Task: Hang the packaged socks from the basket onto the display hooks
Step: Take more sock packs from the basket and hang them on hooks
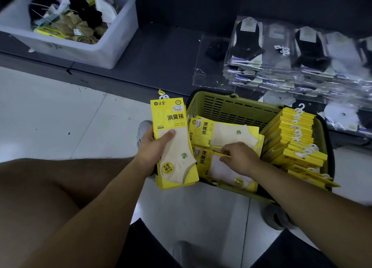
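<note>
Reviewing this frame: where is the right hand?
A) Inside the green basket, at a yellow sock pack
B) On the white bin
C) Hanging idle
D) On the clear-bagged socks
A: the right hand reaches into the green basket, fingers pinching the edge of a yellow sock pack, while the left hand grips a stack of packs.

Translucent bin (112, 52) and clear-bagged sock stacks (281, 70) sit on a dark ledge (161, 56).
</note>
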